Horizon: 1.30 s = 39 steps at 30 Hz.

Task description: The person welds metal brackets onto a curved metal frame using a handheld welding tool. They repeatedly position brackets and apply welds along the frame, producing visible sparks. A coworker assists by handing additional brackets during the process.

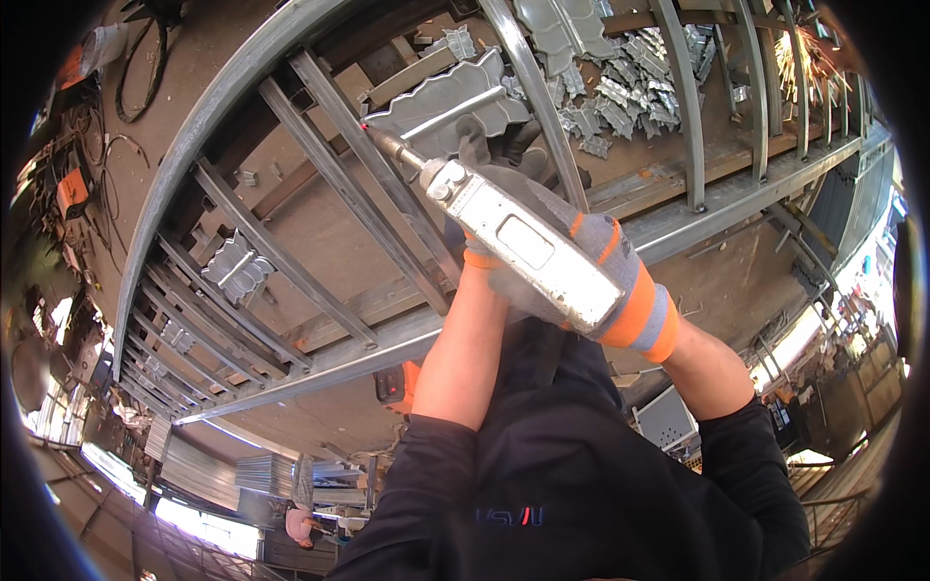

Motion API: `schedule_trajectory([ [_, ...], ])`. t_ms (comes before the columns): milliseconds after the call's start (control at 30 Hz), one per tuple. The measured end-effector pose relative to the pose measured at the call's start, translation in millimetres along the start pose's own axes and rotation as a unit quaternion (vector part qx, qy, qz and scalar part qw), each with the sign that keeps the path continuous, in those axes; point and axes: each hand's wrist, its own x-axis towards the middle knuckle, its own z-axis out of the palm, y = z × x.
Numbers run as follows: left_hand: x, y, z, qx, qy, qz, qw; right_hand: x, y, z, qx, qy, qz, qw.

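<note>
Pointing up and to the left, the handheld welding gun runs its long grey body from the lower right, near the person's chest, to a slim nozzle at the far upper left, and a small red glow sits right at the nozzle's end where it meets the metal. That tip touches, or all but touches, the left edge of the ornamental leaf-shaped plate, just where the plate lies against a slanted steel bar of the big curved gate frame. So the work lies ahead and to the left of both hands, on the gun's own axis. The right hand, in a grey glove with orange cuff, wraps closed around the rear of the gun body, fingers clamped over it. The left hand, gloved too, sits farther out, beside the front of the gun and resting on the leaf plate; it looks curled against the plate, though whether it grips the plate or only steadies it I cannot tell, since the gun covers part of it. The left hand is the nearer one to the weld point, just right of the nozzle tip. Far to the right, a heap of loose leaf plates lies beyond the bars, and another single plate sits fixed among the bars low on the left
</note>
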Motion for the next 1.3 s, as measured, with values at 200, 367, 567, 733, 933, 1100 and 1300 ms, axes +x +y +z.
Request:
schedule_trajectory([
  [200,-0.5,-1.8,2.2,0.001,-0.005,-0.006,1.000,4.7,-0.2,6.9,-0.002,-0.005,0.001,1.000],
  [367,-3.2,-1.4,2.6,0.002,-0.002,-0.008,1.000,-4.4,1.9,12.0,0.025,-0.007,0.076,0.997],
  [567,-3.7,-1.5,3.3,0.003,-0.003,-0.011,1.000,-10.4,8.9,10.5,0.047,-0.010,0.098,0.994],
  [733,-3.0,-2.0,4.7,0.003,-0.007,-0.013,1.000,-9.9,7.1,10.6,0.019,-0.020,0.084,0.996],
  [933,-0.7,-2.5,6.7,-0.001,-0.011,-0.015,1.000,-8.9,5.9,10.2,-0.021,-0.022,0.064,0.997],
  [1100,1.2,-4.6,9.2,-0.001,-0.015,-0.014,1.000,-9.4,6.7,12.1,-0.029,-0.022,0.073,0.997],
  [1300,-0.6,-3.1,10.2,0.000,-0.013,-0.006,1.000,-8.2,7.8,12.1,-0.043,-0.023,0.055,0.997],
])
